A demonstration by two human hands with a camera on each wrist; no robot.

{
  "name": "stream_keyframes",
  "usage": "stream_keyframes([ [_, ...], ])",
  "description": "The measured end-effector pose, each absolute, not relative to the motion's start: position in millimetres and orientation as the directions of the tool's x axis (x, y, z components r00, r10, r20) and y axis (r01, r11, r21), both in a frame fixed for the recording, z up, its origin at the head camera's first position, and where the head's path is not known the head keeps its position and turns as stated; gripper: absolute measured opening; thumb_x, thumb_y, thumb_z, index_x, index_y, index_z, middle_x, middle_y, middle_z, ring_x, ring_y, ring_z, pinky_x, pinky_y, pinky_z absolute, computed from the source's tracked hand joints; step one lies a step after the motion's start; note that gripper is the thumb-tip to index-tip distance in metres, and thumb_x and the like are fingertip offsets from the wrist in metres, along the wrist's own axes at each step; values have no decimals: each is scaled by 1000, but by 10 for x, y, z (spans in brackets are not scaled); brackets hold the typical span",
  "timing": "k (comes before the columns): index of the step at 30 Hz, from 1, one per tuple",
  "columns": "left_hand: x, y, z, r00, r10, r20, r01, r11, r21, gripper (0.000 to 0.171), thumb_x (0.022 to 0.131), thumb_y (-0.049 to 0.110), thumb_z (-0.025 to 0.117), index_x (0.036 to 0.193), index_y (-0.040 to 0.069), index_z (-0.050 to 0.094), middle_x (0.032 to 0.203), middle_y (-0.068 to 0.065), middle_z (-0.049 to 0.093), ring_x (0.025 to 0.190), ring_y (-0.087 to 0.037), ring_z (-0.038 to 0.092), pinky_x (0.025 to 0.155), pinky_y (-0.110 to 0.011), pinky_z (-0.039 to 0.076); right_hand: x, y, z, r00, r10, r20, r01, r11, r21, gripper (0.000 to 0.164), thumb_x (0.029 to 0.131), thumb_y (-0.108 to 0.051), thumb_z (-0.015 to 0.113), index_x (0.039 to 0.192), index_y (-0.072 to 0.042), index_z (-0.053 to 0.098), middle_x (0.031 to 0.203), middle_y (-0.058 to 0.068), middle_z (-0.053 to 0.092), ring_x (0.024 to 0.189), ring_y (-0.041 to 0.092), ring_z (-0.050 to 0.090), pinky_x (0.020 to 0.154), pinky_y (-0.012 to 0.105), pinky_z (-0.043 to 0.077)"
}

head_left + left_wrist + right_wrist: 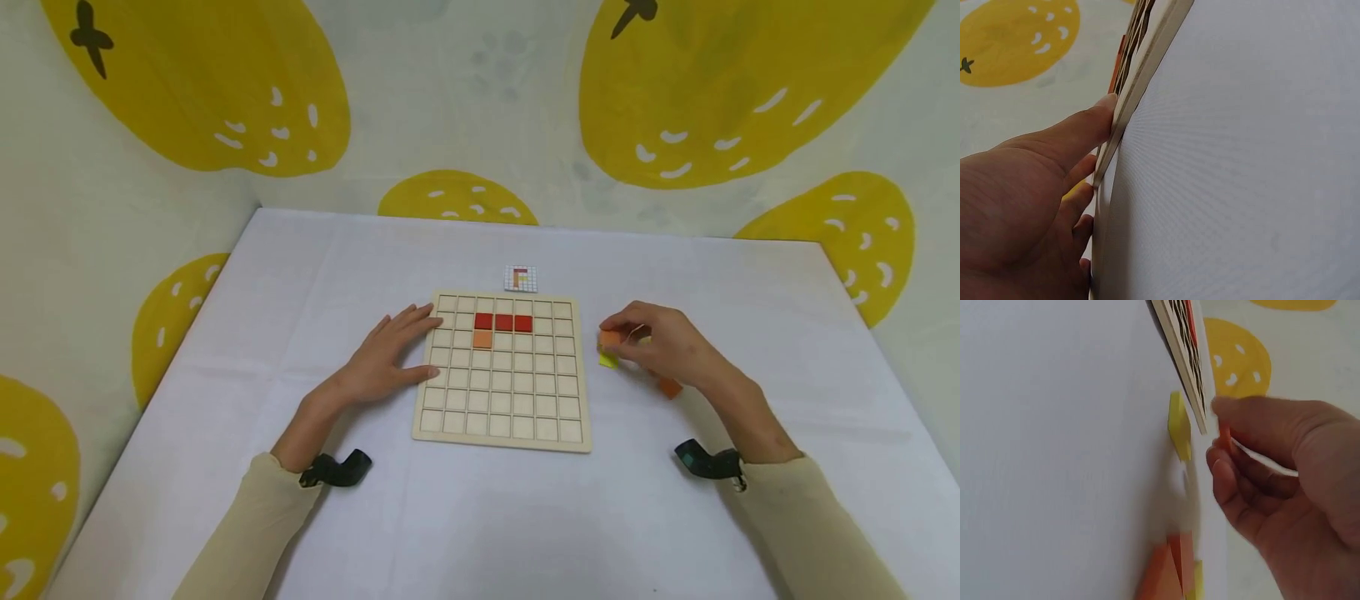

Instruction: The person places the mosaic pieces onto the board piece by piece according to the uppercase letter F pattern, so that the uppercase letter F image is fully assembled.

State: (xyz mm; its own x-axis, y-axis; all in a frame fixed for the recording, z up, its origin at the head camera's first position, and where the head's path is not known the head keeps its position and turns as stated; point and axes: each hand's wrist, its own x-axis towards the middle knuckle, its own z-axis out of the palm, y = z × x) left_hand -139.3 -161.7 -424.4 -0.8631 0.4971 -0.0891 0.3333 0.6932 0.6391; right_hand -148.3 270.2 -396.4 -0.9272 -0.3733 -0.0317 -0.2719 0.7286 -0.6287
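A closed-in tabletop corner, seemingly set up for recording; whether in a home, lab or office cannot be told.
A white-cloth-covered table fills the corner, bordered at the back and on both sides by a pale grey-white wall covering printed with big rounded yellow fruit shapes, some with dark stalks, flecked white. Curved black wrist-worn devices add to the look of a recording spot.
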Motion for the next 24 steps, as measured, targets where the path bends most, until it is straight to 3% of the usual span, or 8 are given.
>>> stream_keyframes([
  [6,-1377,-1624,-4256,-866,493,-85,332,693,640,74,95,28,76,159,13,43,174,-12,26,164,-36,15,132,-63,6,-1533,2452,-4026,-922,-377,-89,-226,710,-667,21,91,-8,78,112,-4,76,104,9,68,95,21,62,84,21,57],
  [14,-1380,-1623,-4274,-865,495,-78,339,693,637,74,95,30,75,159,14,42,174,-11,27,164,-36,15,132,-62,7,-1552,2198,-4054,-922,-387,8,-289,675,-678,27,89,-10,82,115,-3,77,100,9,71,90,19,63,81,22,58],
  [24,-1395,-1626,-4248,-865,493,-97,325,696,640,75,96,32,75,160,16,41,175,-8,25,165,-33,13,133,-60,5,-1544,1871,-4012,-914,-407,2,-291,649,-703,37,89,-14,83,124,-5,73,110,10,73,92,22,63,79,24,53],
])
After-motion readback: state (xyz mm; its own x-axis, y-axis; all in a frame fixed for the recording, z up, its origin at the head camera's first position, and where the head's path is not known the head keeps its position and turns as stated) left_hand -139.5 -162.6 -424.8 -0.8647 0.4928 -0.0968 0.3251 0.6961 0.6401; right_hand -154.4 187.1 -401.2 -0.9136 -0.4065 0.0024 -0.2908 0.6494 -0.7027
